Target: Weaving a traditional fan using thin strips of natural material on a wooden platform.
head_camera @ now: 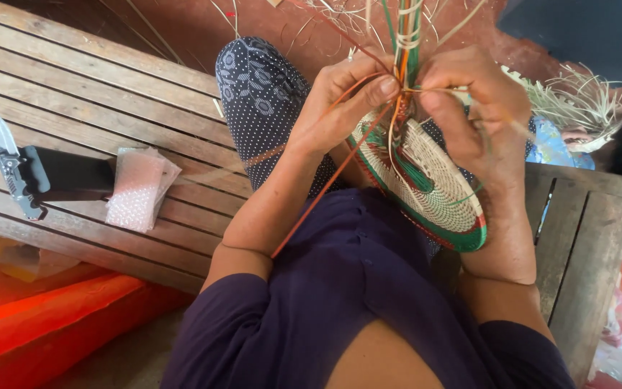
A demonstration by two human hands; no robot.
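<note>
A round woven disc (433,187), cream with green and red bands, stands on edge over my lap. My left hand (340,101) pinches its upper rim, thumb pressing an orange strand (325,191) that trails down across my forearm. My right hand (480,115) grips the rim on the other side, fingers closed over pale and green strands. A bundle of loose strands (406,29), green, orange and cream, rises straight up from between both hands. The disc's far side is hidden behind my right hand.
I sit on a slatted wooden bench (109,94). On it to the left lie a folding knife (10,169), a black case (66,176) and a bubble-wrap pouch (138,189). Orange fabric (52,317) lies below. Dry fibre (584,101) is heaped at the right.
</note>
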